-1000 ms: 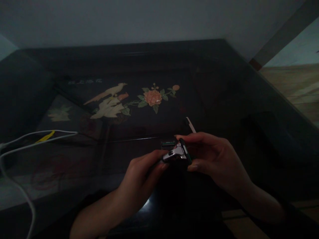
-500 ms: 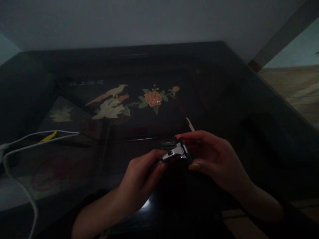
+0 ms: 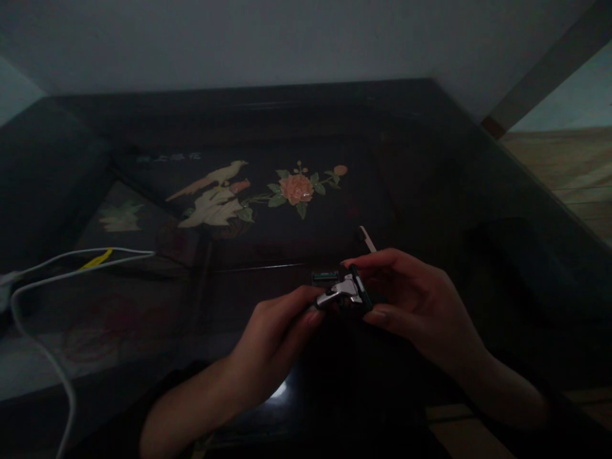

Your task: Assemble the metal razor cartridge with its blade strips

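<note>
Both grips hide razor (image 3: pixel 345 293) handle; dim.

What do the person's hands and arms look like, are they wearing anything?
Both the left hand and the right hand are bare: no gloves, and no rings or watch that the dim light shows. The forearms are bare too. The fingernails look fairly long. Near the left elbow there is something dark that may be a pushed-up sleeve, but it is too dark to be sure.
</note>
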The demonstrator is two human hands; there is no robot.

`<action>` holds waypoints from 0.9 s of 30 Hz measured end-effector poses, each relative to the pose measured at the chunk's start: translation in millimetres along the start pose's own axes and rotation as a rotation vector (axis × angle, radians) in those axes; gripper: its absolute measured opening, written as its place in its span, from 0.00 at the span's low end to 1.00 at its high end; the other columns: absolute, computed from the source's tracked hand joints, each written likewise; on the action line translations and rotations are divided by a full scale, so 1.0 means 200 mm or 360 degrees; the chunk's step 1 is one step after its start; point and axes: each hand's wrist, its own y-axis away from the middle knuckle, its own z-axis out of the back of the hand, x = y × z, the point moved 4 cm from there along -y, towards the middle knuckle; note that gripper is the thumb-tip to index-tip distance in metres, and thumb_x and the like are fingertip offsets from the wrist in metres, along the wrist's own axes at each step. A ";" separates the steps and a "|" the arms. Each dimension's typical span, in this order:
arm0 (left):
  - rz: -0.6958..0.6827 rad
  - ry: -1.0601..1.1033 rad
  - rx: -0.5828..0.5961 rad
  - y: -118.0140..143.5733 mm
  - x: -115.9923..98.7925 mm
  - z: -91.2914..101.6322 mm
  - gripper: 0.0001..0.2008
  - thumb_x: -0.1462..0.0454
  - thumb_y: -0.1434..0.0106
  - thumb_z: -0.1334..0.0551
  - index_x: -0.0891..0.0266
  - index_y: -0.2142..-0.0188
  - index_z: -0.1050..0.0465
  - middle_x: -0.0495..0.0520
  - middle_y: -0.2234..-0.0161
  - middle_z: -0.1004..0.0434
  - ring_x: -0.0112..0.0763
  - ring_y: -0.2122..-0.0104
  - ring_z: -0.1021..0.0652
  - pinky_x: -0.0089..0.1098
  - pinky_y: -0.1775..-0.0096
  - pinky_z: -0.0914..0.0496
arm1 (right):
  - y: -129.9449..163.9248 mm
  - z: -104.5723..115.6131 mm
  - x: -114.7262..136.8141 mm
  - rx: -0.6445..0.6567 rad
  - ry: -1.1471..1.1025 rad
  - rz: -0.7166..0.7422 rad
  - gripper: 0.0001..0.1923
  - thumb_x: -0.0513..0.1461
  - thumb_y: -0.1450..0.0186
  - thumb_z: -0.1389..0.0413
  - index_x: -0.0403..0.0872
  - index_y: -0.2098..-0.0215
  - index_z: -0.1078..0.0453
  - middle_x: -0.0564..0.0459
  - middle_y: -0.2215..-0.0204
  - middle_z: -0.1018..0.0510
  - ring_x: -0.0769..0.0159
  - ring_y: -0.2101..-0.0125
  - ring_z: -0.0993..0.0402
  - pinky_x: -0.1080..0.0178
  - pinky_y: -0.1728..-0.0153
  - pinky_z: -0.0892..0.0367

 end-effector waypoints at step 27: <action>0.0051 0.0025 0.0027 0.02 0.00 -0.03 0.10 0.63 0.31 0.47 0.62 0.59 0.28 0.48 0.73 0.25 0.24 0.78 0.31 0.23 0.76 0.38 | 0.00 -0.01 0.02 0.0081 0.0052 0.0087 0.20 0.49 0.46 0.32 0.49 0.62 0.29 0.53 0.73 0.21 0.67 0.72 0.23 0.67 0.69 0.26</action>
